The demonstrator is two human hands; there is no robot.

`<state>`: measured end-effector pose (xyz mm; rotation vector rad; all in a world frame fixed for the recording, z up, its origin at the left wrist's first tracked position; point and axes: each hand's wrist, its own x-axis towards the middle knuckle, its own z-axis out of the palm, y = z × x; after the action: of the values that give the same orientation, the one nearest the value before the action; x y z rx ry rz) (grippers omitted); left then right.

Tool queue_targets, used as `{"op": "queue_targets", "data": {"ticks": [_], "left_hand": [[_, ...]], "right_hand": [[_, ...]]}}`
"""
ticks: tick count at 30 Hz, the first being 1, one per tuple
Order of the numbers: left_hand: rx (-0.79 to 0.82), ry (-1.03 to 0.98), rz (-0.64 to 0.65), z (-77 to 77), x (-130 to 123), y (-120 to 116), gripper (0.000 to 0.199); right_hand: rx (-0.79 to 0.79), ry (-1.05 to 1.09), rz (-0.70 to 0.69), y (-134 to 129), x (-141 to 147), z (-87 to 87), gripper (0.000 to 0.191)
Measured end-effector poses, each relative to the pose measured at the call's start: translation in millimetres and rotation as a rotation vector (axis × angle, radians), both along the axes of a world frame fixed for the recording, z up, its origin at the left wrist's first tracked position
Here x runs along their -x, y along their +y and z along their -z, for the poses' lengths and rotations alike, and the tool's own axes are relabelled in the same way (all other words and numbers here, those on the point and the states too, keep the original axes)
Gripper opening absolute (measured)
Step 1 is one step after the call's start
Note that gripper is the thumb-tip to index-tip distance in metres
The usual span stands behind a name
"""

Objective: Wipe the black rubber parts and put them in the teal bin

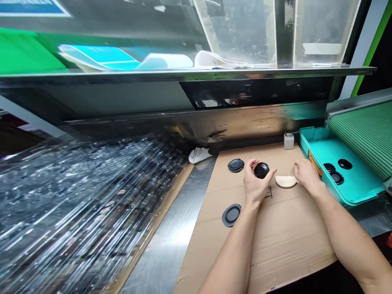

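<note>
My left hand (256,181) holds a round, glossy black plastic cap (261,170) by its rim, between thumb and fingers, above a cardboard sheet (290,228). To its right, my right hand (307,174) is closed with curled fingers; whatever it may hold is hidden. Just beside those fingers lies a cream half-round pad (286,182) on the cardboard. Dark round caps (235,165) sit left of my left hand, overlapping. Nearer to me is a matte grey-black round piece (231,215), partly behind my left forearm.
A teal bin (361,179) with an orange latch holds several black caps (337,177). Behind it runs a green conveyor belt (367,130). A small bottle (288,140) and white glove (199,155) stand near the back. Clear plastic packs (92,204) fill the left; a metal shelf (183,74) overhangs.
</note>
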<state>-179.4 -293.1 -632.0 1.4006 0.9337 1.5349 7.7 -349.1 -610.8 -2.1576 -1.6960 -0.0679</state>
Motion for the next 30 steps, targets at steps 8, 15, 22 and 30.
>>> {"op": "queue_targets", "data": {"ticks": [8, 15, 22, 30], "left_hand": [[-0.069, -0.037, 0.109, -12.9, 4.9, -12.4, 0.082], [0.102, -0.218, 0.149, -29.6, 5.9, -19.8, 0.066], [0.01, -0.128, 0.134, -29.5, 6.6, -18.6, 0.065], [0.128, 0.457, -0.03, 7.0, 12.1, 9.8, 0.032]], "right_hand": [[0.101, 0.006, -0.357, -8.6, 10.3, -4.9, 0.032], [-0.05, 0.049, -0.285, 0.3, 12.6, 3.0, 0.039], [-0.098, -0.044, -0.139, 7.3, 25.5, 17.7, 0.043], [0.041, -0.067, -0.145, 6.2, 29.9, 23.2, 0.037]]}}
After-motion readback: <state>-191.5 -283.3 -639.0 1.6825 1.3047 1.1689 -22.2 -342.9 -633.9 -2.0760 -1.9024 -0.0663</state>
